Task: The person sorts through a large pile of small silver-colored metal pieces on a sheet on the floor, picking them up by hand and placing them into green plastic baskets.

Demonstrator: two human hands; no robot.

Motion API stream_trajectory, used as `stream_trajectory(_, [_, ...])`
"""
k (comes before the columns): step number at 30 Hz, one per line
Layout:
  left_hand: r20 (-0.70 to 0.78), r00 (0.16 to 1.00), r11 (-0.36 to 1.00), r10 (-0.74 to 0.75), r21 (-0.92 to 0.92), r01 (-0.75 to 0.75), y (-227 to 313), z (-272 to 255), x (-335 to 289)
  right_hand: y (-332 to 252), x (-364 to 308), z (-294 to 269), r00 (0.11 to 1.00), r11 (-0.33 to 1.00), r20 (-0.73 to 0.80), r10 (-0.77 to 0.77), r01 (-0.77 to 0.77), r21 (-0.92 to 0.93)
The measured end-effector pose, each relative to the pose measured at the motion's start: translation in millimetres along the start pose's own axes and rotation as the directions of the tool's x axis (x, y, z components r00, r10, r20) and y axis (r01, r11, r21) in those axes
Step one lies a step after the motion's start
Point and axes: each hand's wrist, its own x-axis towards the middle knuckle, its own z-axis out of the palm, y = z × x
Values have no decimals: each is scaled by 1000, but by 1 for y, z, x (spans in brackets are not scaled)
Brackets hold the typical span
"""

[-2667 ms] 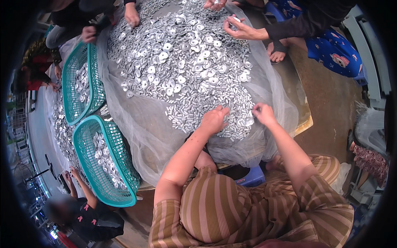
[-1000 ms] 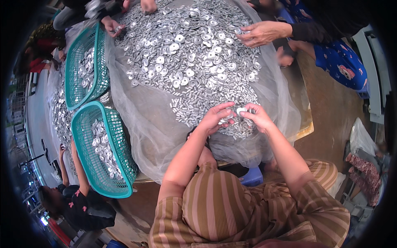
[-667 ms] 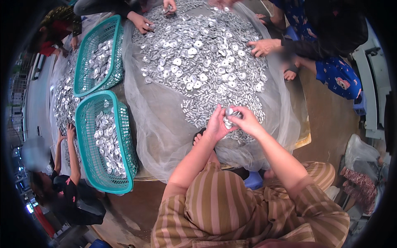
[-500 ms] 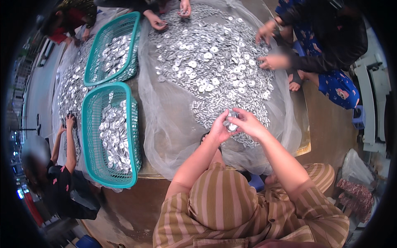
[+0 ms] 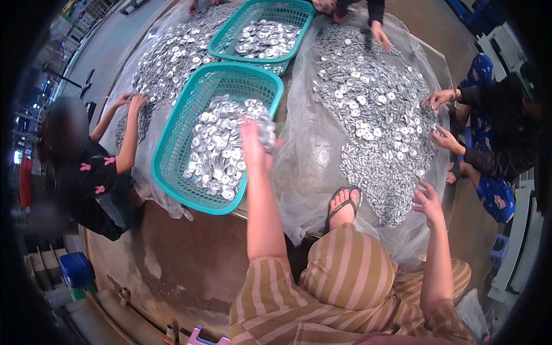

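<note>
1. Two hands of the wearer show, both raised from the striped lap at 6 o'clock.
2. Left hand [image 5: 255,145] reaches toward 11 o'clock, over the right edge of the near basket [image 5: 172,150], a teal plastic one.
3. Its fingers are closed around a clump of metal rings [image 5: 264,123]; how tightly they press is hard to tell, since the hand is seen from the back.
4. That clump sits at the hand's tip, above the basket's right rim, just beside the rings already heaped inside the basket.
5. Right hand [image 5: 428,202] is at 3 o'clock from the left one, well apart from it, fingers loosely spread and holding nothing.
6. It hovers at the near edge of the ring pile [image 5: 379,123], which lies on a clear sheet [image 5: 310,167] over the table.
7. One sandalled foot [image 5: 344,206] rests between the two arms, against the sheet's near fold.
8. Far basket [image 5: 261,26], also teal and holding rings, stands at 12 o'clock beyond the near one, the two touching.
9. At 9 o'clock a person in black [image 5: 86,172] reaches both hands into another spread of rings [image 5: 172,54].
10. At 3 o'clock another person's hands [image 5: 440,118] work the pile's right edge.
</note>
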Motion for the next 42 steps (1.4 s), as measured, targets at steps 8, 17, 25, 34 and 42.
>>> stream_trajectory(8, [169,763,285,623,860,-423,-8,-44,17,-27,-8,2,995,993,-28,-98,96,-61])
stream_trajectory(17, [159,960,-319,230,944,-80,-17,-26,-18,1,-6,6,990,989,-28,-142,140,-42])
stream_trajectory(25, [244,948,-351,203,922,-162,-13,-55,15,99,41,17,886,756,25,-464,410,-510])
stream_trajectory(34, [788,471,-439,-396,288,-851,-120,108,-39,58,61,54,887,576,332,-322,462,-675])
stream_trajectory(42, [681,93,-143,-726,-18,-990,-241,103,-55,123,75,32,927,636,139,-347,342,-691])
